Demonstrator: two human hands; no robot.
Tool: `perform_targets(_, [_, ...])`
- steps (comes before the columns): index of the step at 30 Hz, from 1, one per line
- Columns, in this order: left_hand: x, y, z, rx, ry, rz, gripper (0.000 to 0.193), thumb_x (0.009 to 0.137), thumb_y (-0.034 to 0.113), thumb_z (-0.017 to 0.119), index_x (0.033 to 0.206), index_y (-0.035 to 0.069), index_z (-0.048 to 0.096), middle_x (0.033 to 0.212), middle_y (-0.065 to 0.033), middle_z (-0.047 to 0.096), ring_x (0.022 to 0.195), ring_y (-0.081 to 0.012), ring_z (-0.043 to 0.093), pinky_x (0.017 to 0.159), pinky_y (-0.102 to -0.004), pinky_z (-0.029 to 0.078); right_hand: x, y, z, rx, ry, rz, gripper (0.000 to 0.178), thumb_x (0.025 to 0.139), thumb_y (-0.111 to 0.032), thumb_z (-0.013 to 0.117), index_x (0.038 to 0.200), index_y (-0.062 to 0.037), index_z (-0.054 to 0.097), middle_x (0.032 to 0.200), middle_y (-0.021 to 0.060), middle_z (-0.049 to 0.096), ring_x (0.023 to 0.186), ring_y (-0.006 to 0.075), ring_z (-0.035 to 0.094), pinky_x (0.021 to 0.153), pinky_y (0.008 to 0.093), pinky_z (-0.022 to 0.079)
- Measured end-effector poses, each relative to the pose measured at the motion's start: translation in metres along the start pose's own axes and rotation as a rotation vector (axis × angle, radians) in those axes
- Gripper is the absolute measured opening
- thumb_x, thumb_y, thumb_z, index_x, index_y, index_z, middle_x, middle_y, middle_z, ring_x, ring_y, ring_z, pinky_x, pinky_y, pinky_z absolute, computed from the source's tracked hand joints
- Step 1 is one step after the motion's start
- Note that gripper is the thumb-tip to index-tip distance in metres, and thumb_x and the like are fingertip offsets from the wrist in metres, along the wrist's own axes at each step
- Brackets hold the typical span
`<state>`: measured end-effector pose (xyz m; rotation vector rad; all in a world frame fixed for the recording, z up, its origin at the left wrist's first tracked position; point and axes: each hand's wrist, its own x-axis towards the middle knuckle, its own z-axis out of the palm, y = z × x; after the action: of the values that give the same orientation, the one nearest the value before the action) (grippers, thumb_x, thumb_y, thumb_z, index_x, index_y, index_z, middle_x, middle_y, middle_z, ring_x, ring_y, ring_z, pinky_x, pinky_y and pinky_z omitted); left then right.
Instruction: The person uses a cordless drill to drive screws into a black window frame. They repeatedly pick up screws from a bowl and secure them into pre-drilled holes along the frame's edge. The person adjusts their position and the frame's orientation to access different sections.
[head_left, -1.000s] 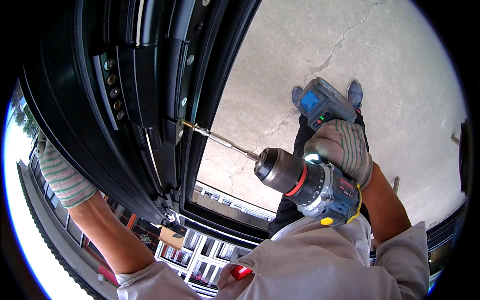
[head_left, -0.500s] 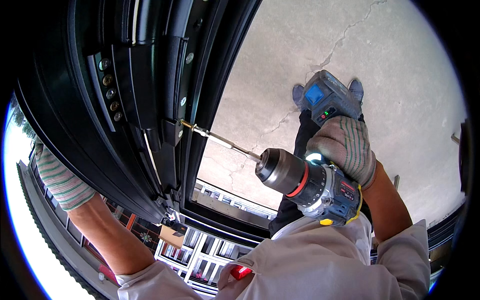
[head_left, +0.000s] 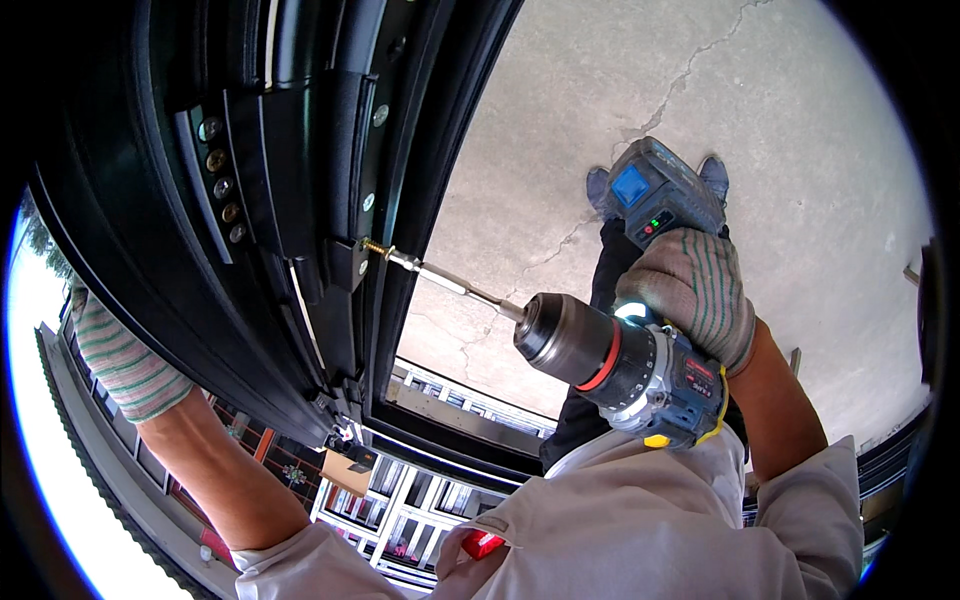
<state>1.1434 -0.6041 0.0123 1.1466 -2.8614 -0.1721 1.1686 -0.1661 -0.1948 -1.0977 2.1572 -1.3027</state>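
Head view shows a screw [head_left: 376, 246] at the end of a long bit [head_left: 455, 283], its tip at a small black plate [head_left: 350, 266] on the black frame [head_left: 290, 170]; whether the thread has bitten is too small to tell. The drill [head_left: 640, 365] points left toward the plate, well apart from it, its lamp lit.

The likeliest trouble, I'd judge, is a slip: with so much length between chuck [head_left: 560, 335] and screw, a slight sideways sway could tip the screw crooked or drop it to the concrete floor [head_left: 800, 220]. Too light a push might let the bit jump off the head and scratch the frame; too much speed might strip it.

On the right hand [head_left: 690, 290], gloved fingers curl closed around the drill's handle, between its body and the battery [head_left: 660, 190]; the trigger is hidden. On the left hand [head_left: 128, 358], the fingers pass behind the frame's outer edge, so I cannot tell how far open they are or whether they grip.
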Motion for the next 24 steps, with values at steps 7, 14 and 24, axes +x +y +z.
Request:
perform_targets(7, [-0.001, 0.004, 0.008, -0.261, 0.050, -0.167, 0.032, 0.103, 0.024, 0.045, 0.111, 0.001, 0.067, 0.099, -0.0133, 0.073, 0.082, -0.0200, 0.072, 0.065, -0.0295, 0.061, 0.001, -0.001, -0.002, -0.034, -0.010, 0.016, 0.017, 0.072, -0.017, 0.071, 0.088, -0.0124, 0.067, 0.077, 0.0046, 0.068, 0.073, 0.0224, 0.068, 0.066, 0.0353, 0.054])
perform_targets(14, [0.005, -0.019, -0.004, 0.038, -0.077, 0.040, 0.027, 0.100, 0.023, 0.054, 0.110, 0.003, 0.069, 0.098, -0.0104, 0.073, 0.083, -0.0181, 0.073, 0.069, -0.0282, 0.061, 0.005, -0.003, -0.010, -0.079, -0.006, 0.013, 0.017, 0.072, -0.016, 0.071, 0.087, -0.0120, 0.066, 0.077, 0.0053, 0.068, 0.074, 0.0227, 0.068, 0.067, 0.0361, 0.054])
perform_targets(24, [0.004, -0.015, -0.004, 0.076, -0.142, 0.097, 0.026, 0.099, 0.023, 0.056, 0.112, 0.004, 0.068, 0.098, -0.0095, 0.073, 0.083, -0.0172, 0.073, 0.069, -0.0267, 0.061, 0.008, -0.004, -0.015, -0.079, -0.032, 0.003, 0.020, 0.072, -0.018, 0.071, 0.090, -0.0112, 0.066, 0.077, 0.0061, 0.068, 0.073, 0.0230, 0.068, 0.069, 0.0368, 0.054])
